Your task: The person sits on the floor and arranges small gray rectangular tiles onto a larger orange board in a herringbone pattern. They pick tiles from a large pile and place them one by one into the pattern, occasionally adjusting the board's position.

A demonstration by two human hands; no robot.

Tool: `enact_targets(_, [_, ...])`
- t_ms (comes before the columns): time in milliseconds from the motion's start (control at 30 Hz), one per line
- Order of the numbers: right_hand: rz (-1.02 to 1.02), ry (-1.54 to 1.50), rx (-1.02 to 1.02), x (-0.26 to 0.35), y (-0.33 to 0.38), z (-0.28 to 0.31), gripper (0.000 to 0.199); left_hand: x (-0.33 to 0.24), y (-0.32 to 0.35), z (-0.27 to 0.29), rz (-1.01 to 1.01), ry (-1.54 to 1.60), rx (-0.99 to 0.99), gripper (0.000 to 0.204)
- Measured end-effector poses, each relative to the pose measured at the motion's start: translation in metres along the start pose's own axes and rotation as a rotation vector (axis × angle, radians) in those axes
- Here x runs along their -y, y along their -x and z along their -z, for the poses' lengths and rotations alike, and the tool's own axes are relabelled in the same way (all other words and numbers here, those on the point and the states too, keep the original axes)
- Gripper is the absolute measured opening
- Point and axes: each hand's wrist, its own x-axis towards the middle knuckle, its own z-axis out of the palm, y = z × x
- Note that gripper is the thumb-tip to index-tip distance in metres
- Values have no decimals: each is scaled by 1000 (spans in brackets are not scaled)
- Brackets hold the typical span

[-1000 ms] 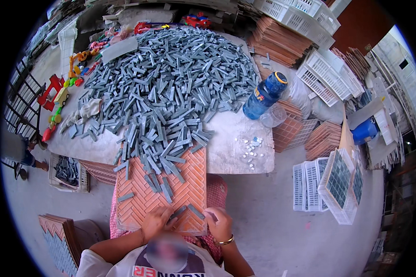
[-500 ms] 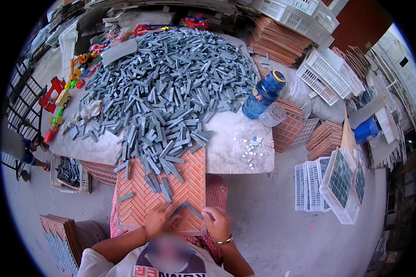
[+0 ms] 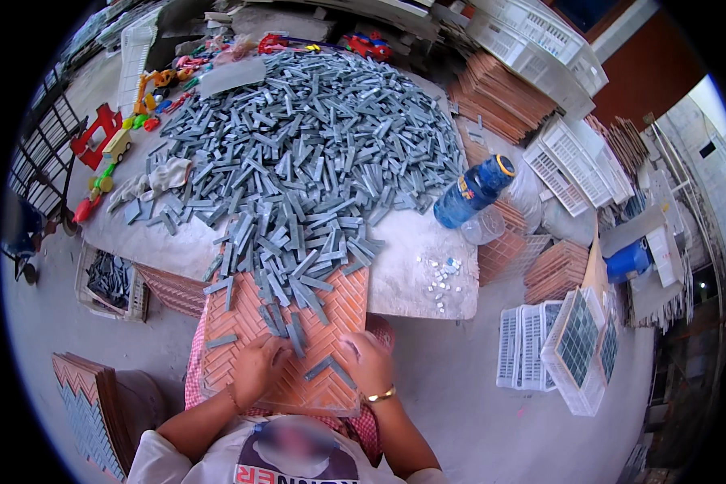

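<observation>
An orange herringbone-patterned mould tray (image 3: pixel 242 315) rests over my lap, its far end under the edge of a heap of grey stone strip tiles (image 3: pixel 315 145). Two strips (image 3: pixel 331 369) sit in a V shape in the tray near my right hand, and a single strip (image 3: pixel 221 341) lies at its left side. My left hand (image 3: pixel 254 371) is over the tray with its fingers curled together, close to several loose strips (image 3: pixel 297 332); what is between the fingertips is hidden. Bent but apart, the fingers of my right hand (image 3: pixel 369 365) hover above the tray's right edge, with nothing seen in them.
A blue bottle (image 3: pixel 468 194) and a clear plastic cup (image 3: pixel 484 226) stand at the table's right, near small white cubes (image 3: pixel 444 282). Toys (image 3: pixel 97 145) and a glove (image 3: pixel 157 179) lie left. White crates (image 3: pixel 532 347) and stacked trays (image 3: pixel 500 97) stand right.
Both hands have left the V-shaped pair of strips and moved away from me. My left hand has shifted left toward the loose strips. The whole view has tilted slightly.
</observation>
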Motion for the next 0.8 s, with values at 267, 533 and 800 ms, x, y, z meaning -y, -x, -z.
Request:
enact_targets(267, [-10,133,74,-5,-44,-45,35,-16,-26,-12,24,-275,118,46])
enact_targets(533, [-100,38,-5,-8,-45,-31,29,-3,-16,-22,2,-223,33,33])
enact_targets(800, [246,197,61,5,-51,-42,42,10,1,-11,-23,-170,-15,30])
